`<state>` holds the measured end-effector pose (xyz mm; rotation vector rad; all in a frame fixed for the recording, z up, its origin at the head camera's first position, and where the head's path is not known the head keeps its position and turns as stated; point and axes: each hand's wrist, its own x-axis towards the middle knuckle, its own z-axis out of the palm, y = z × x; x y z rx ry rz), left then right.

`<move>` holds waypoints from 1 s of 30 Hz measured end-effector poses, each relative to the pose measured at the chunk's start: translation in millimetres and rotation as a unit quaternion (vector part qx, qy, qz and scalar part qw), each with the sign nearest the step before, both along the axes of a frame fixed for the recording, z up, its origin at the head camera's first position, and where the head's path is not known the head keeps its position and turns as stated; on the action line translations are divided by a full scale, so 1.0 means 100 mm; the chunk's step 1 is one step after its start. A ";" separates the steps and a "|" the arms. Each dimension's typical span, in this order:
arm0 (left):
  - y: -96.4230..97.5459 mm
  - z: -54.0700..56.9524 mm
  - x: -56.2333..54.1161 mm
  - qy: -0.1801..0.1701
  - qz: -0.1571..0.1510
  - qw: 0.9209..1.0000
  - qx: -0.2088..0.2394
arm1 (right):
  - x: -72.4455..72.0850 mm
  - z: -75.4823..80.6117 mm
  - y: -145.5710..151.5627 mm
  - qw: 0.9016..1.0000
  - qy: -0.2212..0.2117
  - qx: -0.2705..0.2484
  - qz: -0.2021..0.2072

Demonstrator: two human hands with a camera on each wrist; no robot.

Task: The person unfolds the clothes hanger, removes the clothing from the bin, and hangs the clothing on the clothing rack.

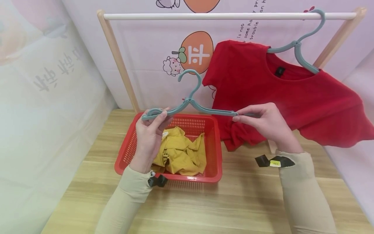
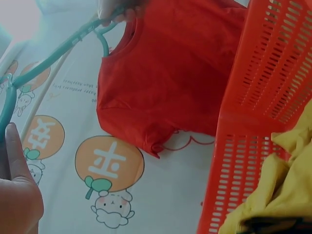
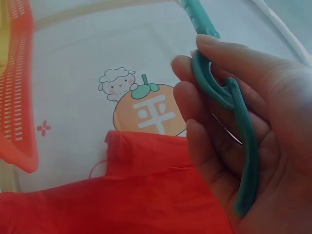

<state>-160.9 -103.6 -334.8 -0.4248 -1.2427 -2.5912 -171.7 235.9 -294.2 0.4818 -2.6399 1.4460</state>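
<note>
A teal folding hanger (image 1: 190, 99) is held up between both hands, its hook pointing upward, above the red basket. My left hand (image 1: 149, 138) grips its left arm between thumb and fingers. Near the end of the right arm, my right hand (image 1: 263, 122) pinches the hanger; in the right wrist view the curved end piece of the hanger (image 3: 248, 151) lies across the palm. Below the left hand, a yellow T-shirt (image 1: 184, 152) lies crumpled in the red plastic basket (image 1: 217, 156). Behind the right hand hangs a red T-shirt (image 1: 292, 94) on another teal hanger (image 1: 306, 61).
A rack with a white rail (image 1: 204, 16) and wooden posts (image 1: 119, 61) stands at the back, with the red shirt's hanger hooked near the rail's right end. The wooden table (image 1: 204, 211) lies underneath. A printed cloth (image 1: 152, 42) covers the wall behind.
</note>
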 end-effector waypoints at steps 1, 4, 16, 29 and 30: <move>-0.01 0.00 0.00 -0.002 0.000 1.000 -0.004 | 0.00 0.01 0.00 1.000 0.000 0.001 0.001; -0.08 -0.01 -0.02 -0.010 0.001 1.000 -0.011 | 0.01 0.02 0.02 1.000 0.003 0.002 0.003; -0.46 0.13 -0.05 -0.022 0.031 0.948 -0.316 | 0.06 0.06 0.15 1.000 -0.020 0.016 -0.001; -0.53 0.17 -0.09 0.009 0.120 0.953 -0.277 | 0.09 -0.07 0.20 1.000 -0.011 -0.002 -0.021; -0.53 0.16 -0.09 0.003 0.130 0.960 -0.249 | 0.09 -0.08 0.21 1.000 -0.004 -0.005 -0.026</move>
